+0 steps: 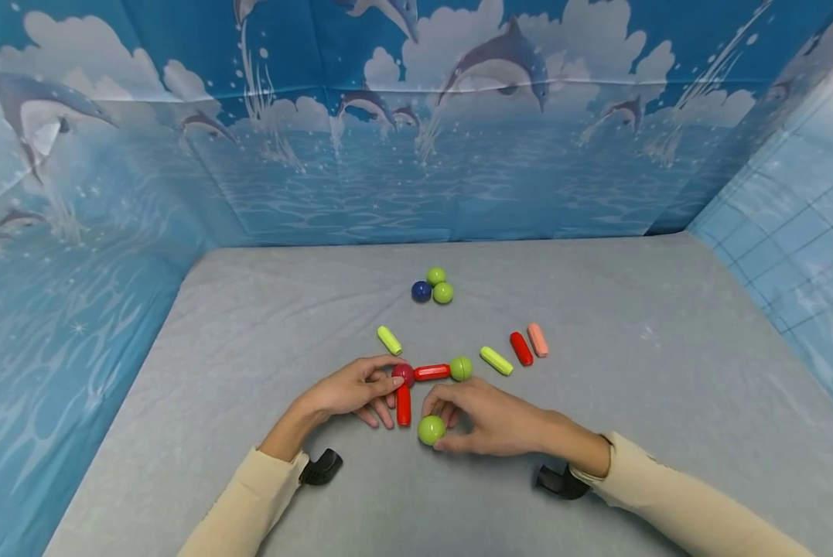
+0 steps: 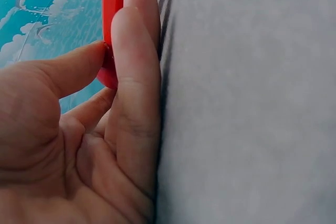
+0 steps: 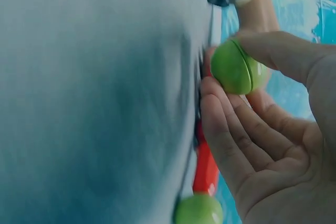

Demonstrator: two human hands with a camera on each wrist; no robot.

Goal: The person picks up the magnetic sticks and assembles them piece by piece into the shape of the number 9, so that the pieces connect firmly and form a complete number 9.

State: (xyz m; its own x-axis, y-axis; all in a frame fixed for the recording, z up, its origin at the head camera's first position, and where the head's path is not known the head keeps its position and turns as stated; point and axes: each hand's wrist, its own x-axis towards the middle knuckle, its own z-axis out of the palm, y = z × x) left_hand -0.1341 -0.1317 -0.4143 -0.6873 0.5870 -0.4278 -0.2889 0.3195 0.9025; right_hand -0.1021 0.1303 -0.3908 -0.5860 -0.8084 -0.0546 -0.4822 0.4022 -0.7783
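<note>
Part of the build looks joined: a red ball carries one red rod at 3 o'clock, tipped by a green ball, and another at 6 o'clock, its lower end bare. Still loose are a yellow rod at 11 o'clock, three balls at 1 o'clock, and, between 2 and 3 o'clock, a second yellow rod, a spare red rod and a pink rod. It seems roughly midway at most.

The left hand, its forearm coming in from 8 o'clock, pinches the red ball between thumb and forefinger, other fingers loosely extended. The right hand, reaching in from 4 o'clock, pinches a loose green ball between thumb and fingertips, near the lower rod's bare end, at its 4 o'clock.
</note>
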